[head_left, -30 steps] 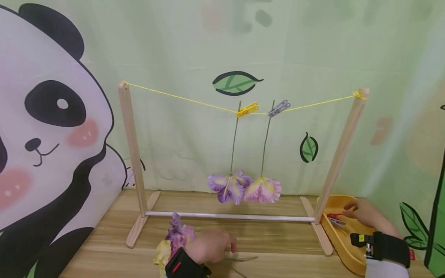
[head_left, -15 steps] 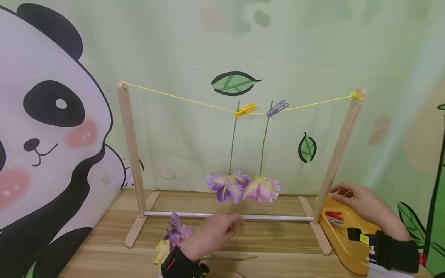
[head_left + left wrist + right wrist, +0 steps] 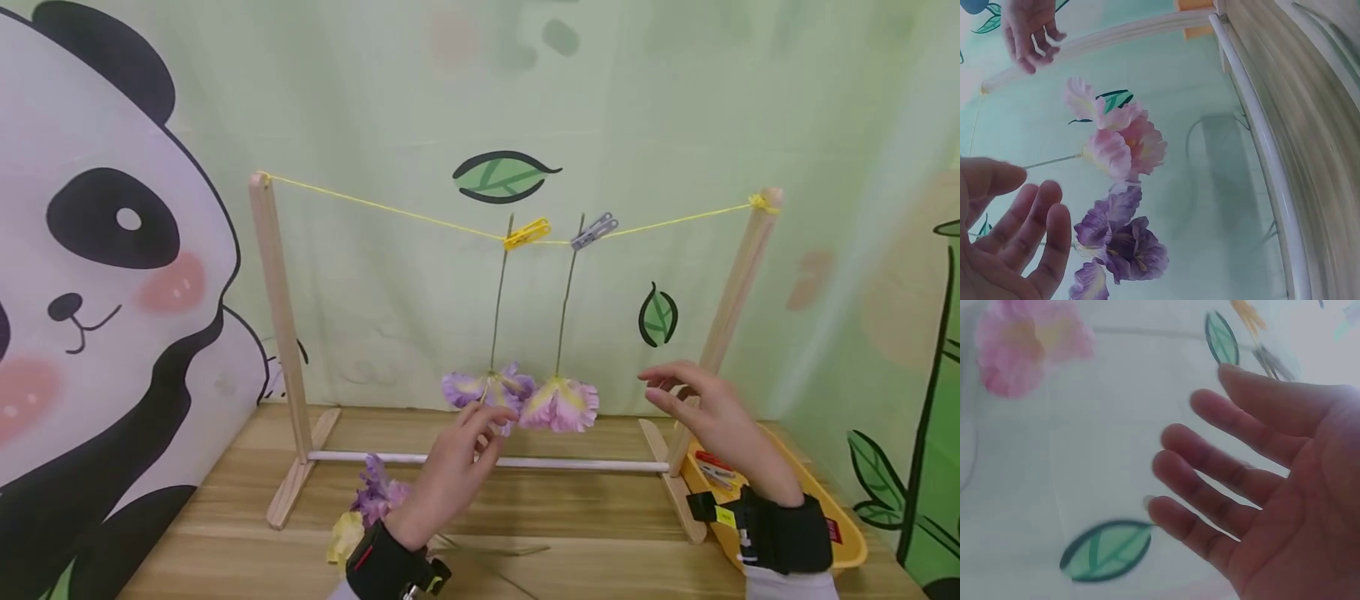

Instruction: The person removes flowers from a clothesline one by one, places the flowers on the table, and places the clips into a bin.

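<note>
Two artificial flowers hang head down from a yellow string [image 3: 375, 204]. The purple flower [image 3: 461, 389] is held by a yellow clothespin [image 3: 527, 234], the pink flower [image 3: 561, 404] by a grey clothespin [image 3: 595, 232]. My left hand [image 3: 453, 467], fingers loosely bent and holding nothing, is raised in front of the purple flower and overlaps it in the head view. Both blooms show beyond the fingertips [image 3: 1054, 190] in the left wrist view. Over by the frame's right post, my right hand [image 3: 712, 425] is lifted with relaxed fingers and a bare palm, right of the pink flower.
A wooden frame with upright posts [image 3: 281, 317] and a white bottom bar [image 3: 600, 465] carries the string. Purple-pink flowers [image 3: 378, 492] and a yellow flower [image 3: 345, 537] lie front left, stems [image 3: 510, 551] pointing right. Several clothespins [image 3: 716, 461] lie in a yellow tray [image 3: 843, 537].
My left hand has risen from the loose stems on the table toward the hanging purple flower. My right hand has left the tray, moving up and left; the tray now sits turned or shifted rightward.
</note>
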Tool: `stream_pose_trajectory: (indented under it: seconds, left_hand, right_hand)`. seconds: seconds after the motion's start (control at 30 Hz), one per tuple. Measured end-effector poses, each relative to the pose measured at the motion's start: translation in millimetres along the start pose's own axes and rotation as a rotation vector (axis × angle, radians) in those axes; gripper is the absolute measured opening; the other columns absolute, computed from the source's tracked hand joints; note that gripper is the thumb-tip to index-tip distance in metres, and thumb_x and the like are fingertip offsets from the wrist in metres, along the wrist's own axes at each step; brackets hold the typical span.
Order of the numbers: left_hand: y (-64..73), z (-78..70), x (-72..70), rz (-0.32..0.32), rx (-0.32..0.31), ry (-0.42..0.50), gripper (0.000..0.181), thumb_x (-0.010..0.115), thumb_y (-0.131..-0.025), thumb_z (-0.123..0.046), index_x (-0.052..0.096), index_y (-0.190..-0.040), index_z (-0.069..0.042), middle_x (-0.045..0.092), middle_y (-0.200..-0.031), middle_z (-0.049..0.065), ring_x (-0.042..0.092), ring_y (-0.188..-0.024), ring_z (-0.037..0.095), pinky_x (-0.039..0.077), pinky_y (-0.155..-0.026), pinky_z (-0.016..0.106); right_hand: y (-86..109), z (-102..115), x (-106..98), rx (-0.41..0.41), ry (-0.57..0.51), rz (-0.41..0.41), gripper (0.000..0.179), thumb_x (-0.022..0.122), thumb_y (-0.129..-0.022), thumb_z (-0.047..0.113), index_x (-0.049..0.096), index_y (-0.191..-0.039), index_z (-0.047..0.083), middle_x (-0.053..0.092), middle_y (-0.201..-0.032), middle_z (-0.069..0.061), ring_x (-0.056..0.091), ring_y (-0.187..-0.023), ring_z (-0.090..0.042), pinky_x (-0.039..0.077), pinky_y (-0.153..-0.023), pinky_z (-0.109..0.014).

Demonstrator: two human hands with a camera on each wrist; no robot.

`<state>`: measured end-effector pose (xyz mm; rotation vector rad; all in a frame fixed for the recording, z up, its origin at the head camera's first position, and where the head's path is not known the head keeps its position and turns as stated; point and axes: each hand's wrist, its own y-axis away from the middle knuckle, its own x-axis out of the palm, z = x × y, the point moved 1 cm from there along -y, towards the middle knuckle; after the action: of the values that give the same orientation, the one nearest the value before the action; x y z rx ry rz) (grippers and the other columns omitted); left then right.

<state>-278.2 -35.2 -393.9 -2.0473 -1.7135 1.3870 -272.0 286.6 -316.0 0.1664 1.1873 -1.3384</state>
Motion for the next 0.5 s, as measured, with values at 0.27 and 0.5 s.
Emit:
stream_pose_trajectory:
  seconds: [0.27, 0.5]
  left_hand:
    - [-13.5, -2.7, -10.6, -0.13, 0.002, 0.029, 0.029, 0.06, -0.093, -0.003, 0.06, -0.118, -0.017, 0.059, -0.104, 0.007, 0.056, -0.083, 0.009, 0.051, -0.067, 0.03]
    - [-24.8, -12.1, -19.9, -0.16, 0.001, 0.012, 0.028, 0.058, -0.094, -0.005, 0.06, -0.12, -0.016, 0.058, -0.105, 0.003, 0.056, -0.082, 0.008, 0.05, -0.063, 0.029]
  right_hand:
    - [-23.6, 20.4, 5.5, -0.065, -0.04, -0.043, 0.025, 0.059, -0.096, 0.019, 0.061, -0.119, 0.011, 0.06, -0.107, -0.005, 0.05, -0.101, -0.017, 0.045, -0.085, -0.045]
    - [-38.7, 37.7, -0.9, -0.167, -0.031, -0.093, 0.025, 0.062, -0.094, 0.014, 0.061, -0.119, 0.011, 0.059, -0.112, -0.003, 0.049, -0.102, -0.016, 0.044, -0.086, -0.044]
